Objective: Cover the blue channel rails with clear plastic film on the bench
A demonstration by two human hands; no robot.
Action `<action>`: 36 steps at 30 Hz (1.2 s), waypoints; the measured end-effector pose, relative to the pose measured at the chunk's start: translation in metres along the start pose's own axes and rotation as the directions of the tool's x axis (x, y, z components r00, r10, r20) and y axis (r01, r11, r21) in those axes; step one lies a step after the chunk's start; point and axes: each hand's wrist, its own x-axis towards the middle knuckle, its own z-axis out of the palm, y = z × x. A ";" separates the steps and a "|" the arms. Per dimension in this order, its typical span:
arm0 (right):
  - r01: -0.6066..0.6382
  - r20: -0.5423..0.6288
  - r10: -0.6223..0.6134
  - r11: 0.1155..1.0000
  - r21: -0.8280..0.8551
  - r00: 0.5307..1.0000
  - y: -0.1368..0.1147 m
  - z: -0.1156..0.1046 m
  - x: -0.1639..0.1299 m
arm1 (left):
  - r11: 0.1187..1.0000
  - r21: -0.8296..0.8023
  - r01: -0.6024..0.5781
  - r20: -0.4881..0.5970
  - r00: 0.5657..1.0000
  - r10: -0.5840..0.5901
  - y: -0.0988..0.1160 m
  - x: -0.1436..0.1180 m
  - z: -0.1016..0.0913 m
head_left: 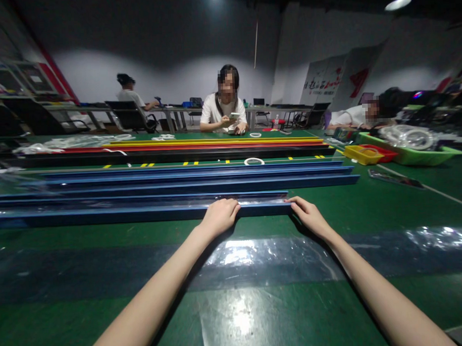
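A long blue channel [134,215] with raised edges lies crosswise in front of me, with clear plastic film inside its trough. My left hand [222,213] is closed over its near wall, fingers bent into the trough. At the channel's right end, my right hand [306,213] pinches the corner between thumb and fingers; part of its grip is hidden. Just beyond lie several more blue channels [314,181], parallel to this one. Nearer to me, a wide strip of clear plastic film [158,269] stretches flat across the green table [145,327], beneath my forearms.
Farther back are black, red and yellow strips [215,143] and a white ring [254,161]. At the right stand a yellow tray [362,155], a green basket [423,155] with wrapped rolls, and a phone [395,178]. Across the table, a person [224,110] holds a phone.
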 end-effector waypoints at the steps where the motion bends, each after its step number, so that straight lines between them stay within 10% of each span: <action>1: 0.013 0.010 -0.013 0.999 -0.036 1.000 0.000 -0.001 0.000 | 1.000 0.005 -0.004 0.000 1.000 0.004 0.000 0.000 0.000; 36: 0.064 0.092 -0.047 0.979 -0.193 0.995 0.001 -0.007 -0.001 | 0.999 0.041 -0.029 -0.052 0.998 0.031 -0.001 -0.002 0.009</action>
